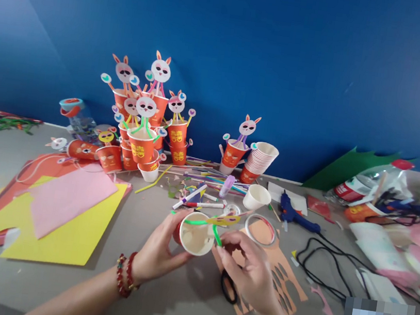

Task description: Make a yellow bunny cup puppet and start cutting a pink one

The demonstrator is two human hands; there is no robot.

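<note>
My left hand (159,254) is wrapped round a red paper cup (195,237) held on its side, with its white inside facing me. A green pipe cleaner (208,226) runs across the cup's mouth. My right hand (252,270) pinches the end of that pipe cleaner at the cup's right rim. A beaded bracelet (125,274) sits on my left wrist. Under my right hand lie black-handled scissors (228,288) and an orange cut paper sheet (286,285).
Finished bunny-face cups (145,117) stand stacked at the back by the blue wall. Pink, yellow and red paper sheets (57,214) lie at left. A tape roll (260,229), blue glue gun (295,216) with black cord, cup stack (260,159), markers and straws lie around.
</note>
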